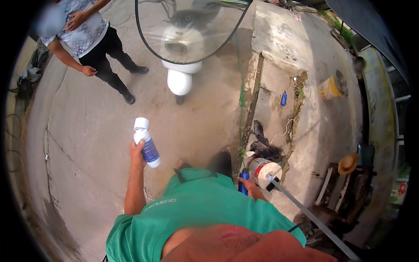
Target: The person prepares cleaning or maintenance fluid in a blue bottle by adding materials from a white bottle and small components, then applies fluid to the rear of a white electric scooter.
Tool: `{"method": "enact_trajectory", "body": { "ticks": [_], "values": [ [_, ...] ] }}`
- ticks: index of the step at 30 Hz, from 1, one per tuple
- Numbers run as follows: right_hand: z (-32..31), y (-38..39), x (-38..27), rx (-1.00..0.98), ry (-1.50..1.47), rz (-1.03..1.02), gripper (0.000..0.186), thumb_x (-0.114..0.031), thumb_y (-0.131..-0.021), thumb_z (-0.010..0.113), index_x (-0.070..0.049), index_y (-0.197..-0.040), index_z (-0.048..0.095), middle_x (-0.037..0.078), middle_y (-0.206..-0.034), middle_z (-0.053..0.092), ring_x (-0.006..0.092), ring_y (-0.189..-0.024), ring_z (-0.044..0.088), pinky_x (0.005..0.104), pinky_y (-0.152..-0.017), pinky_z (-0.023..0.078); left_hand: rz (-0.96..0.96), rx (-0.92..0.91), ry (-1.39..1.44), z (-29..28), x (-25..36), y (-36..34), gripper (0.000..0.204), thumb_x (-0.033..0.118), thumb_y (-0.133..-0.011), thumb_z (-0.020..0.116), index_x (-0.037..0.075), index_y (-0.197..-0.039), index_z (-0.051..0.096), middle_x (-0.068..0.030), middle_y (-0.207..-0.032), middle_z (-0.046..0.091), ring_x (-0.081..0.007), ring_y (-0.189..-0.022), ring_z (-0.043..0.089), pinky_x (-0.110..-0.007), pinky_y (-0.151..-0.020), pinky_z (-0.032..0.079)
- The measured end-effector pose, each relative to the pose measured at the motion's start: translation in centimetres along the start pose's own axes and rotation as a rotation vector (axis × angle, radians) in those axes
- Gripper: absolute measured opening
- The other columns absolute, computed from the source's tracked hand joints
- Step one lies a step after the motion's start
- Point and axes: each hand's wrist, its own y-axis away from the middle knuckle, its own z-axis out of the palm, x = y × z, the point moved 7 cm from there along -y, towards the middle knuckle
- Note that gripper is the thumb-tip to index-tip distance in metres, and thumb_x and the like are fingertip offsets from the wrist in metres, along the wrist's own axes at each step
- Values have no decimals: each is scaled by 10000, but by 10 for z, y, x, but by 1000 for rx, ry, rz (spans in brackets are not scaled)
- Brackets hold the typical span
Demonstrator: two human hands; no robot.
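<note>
My left hand (137, 153) is wrapped round a white plastic bottle (150, 153) with a blue label and a wide white cap at its top. The bottle is held out ahead of me, tilted slightly. Low at my right side, my right hand (248, 183) grips a blue cylindrical bottle (243, 183); its lower part is partly hidden by my green shirt. Right beside that hand stands a drum-like container (266, 172) with a pale round top and red on its side. A long metal pole (312, 216) runs from its top toward the lower right.
A white scooter (179, 81) with a clear windshield (192, 30) stands ahead. Another person (87, 43) stands at the far left. On the right are a yellow bucket (331, 87), a small blue bottle (283, 98), dark cloth (264, 148), and a straw hat (348, 163) on a wooden rack (342, 192).
</note>
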Motion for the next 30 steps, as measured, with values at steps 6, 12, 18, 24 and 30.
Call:
{"method": "enact_trajectory", "body": {
  "ticks": [6, 12, 18, 24, 30],
  "values": [
    [-76, -70, -21, -28, 104, 14, 663, -474, -754, 812, 45, -1150, 692, 216, -1081, 706, 307, -983, 702, 417, -845, 550, -158, -192, -182, 143, -49, -20, 719, 413, -797, 766, -5, -1339, 546, -79, -1093, 659, -169, -928, 646, -342, -836, 534],
    [-181, -151, -137, -15, -425, -253, 488, -386, -853, 768, -29, -1166, 656, 68, -958, 688, 189, -855, 664, 344, -802, 528, -221, -622, -316, 364, -81, -45, 791, 381, -741, 794, 2, -1382, 524, -87, -1149, 656, -190, -1039, 627, -346, -938, 500],
    [-251, -167, -288, -132, -608, -552, 485, -383, -877, 756, -53, -1204, 617, 59, -1014, 670, 162, -846, 649, 330, -779, 533, -241, -891, -436, 490, -101, -75, 756, 409, -726, 808, 23, -1331, 573, -90, -1206, 633, -214, -1138, 590, -359, -1023, 440],
    [-246, -213, -345, -518, -1050, -382, 496, -506, -948, 641, -83, -1204, 602, 53, -1059, 672, 194, -942, 661, 357, -827, 558, -199, -1065, -524, 557, -115, -132, 722, 424, -752, 801, 19, -1311, 590, -85, -1255, 607, -211, -1178, 572, -362, -1043, 421],
    [-274, -265, -432, -510, -1134, -248, 531, -501, -962, 621, -86, -1288, 567, 57, -1166, 660, 216, -1073, 633, 387, -955, 522, -150, -1193, -575, 637, -136, -238, 639, 311, -752, 813, 33, -1292, 613, -92, -1236, 613, -235, -1155, 581, -364, -1038, 427]
  ]
}}
